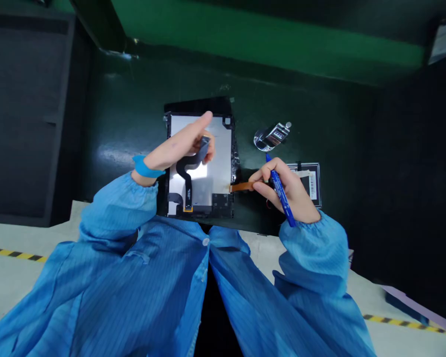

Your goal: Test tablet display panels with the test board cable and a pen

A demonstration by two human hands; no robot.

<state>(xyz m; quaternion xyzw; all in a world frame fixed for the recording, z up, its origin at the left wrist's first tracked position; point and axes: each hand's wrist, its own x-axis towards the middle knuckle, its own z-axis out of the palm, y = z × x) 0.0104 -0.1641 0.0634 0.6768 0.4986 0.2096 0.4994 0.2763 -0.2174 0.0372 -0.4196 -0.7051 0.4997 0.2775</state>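
Observation:
A flat panel (pixel 221 148) with a silvery back and black edges lies on the dark green table in front of me. Over its left half, my left hand (pixel 188 144) holds the upper end of a black flex cable (pixel 188 183) between curled fingers; the cable's lower end rests on the panel. At the panel's lower right edge, my right hand (pixel 282 191) pinches an orange flex strip (pixel 242 187). A blue marker (pixel 280 191) also lies through the fingers of that hand, pointing up and left.
Beyond my right hand stands a shiny metal counter (pixel 273 136) on the table (pixel 134 114). A dark framed item with a label (pixel 312 184) lies partly behind that hand. Black sheets (pixel 198 105) stick out past the panel's far edge. A large dark tray (pixel 26 119) is at left.

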